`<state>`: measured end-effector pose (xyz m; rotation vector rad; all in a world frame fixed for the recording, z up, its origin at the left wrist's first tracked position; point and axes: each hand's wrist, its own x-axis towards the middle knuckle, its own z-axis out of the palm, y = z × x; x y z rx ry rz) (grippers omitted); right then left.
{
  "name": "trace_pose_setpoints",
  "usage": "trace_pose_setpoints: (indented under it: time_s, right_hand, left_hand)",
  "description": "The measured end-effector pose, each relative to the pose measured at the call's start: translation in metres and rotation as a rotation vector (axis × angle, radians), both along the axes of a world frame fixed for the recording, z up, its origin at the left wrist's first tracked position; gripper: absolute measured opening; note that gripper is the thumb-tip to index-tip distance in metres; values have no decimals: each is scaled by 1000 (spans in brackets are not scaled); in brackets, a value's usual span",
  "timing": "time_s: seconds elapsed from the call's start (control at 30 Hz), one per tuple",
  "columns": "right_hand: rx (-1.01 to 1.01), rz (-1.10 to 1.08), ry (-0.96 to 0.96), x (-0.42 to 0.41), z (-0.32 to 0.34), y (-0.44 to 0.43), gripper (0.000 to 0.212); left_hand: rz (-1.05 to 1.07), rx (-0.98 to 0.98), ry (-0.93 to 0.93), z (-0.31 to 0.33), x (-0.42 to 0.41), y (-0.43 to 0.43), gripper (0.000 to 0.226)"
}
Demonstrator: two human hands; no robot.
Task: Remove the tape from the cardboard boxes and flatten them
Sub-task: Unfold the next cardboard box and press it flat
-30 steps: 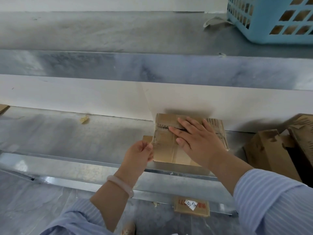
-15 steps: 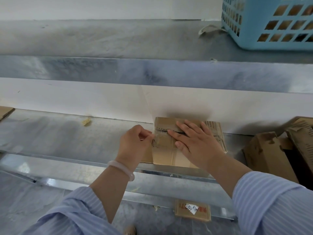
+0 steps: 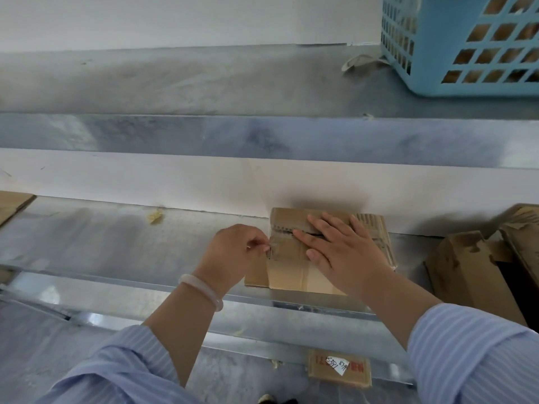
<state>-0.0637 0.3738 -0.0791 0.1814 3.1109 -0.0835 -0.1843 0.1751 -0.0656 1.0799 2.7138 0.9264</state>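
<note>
Against 1 second ago, the left hand (image 3: 237, 252) has come up from the near-left corner of the cardboard box (image 3: 291, 275) to the left end of its top seam, a move mostly made by half a second ago. Its thumb and forefinger now pinch the end of the tape (image 3: 271, 248) at that edge, the other fingers curled in. The right hand (image 3: 341, 252) has stayed where it was: flat on the box top, fingers straight and slightly spread, pressing across the seam. The box itself has not shifted. It lies on the lower metal shelf (image 3: 116, 243), its back against the white wall, with its near edge at the shelf's front lip. The view has tipped slightly, so the blue basket (image 3: 455, 45) on the upper shelf shows lower in the picture. The only writing is on a small cardboard piece (image 3: 358, 377) on the floor below the shelf: a white sticker (image 3: 337, 364) with handwritten digits that look like 5391 and 839, over red print too blurred to read. More brown boxes (image 3: 472, 269) stand on the shelf well to the right.
</note>
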Motion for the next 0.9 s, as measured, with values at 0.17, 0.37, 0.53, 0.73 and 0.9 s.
trace_pose_setpoints:
  time_s: [0.17,0.37,0.53,0.73,0.9]
  right_hand:
    - [30,-15,5,0,-3,2,54]
    - [15,-35,4,-2,-5,2,49]
    - [-9,-54,16,-1,-5,1,49]
    - [-90,-80,41,-1,2,1,60]
    - [-138,-91,61,-4,6,4,62]
  left_hand:
    - [282,361,-197,-11,-3,18,16]
    - [1,212,169,-37,-8,7,16]
    - [-252,216,33,-44,-20,-17,29]
    - [75,343,-589,-24,-52,27,17]
    - [70,190,-939,-30,-69,54,32]
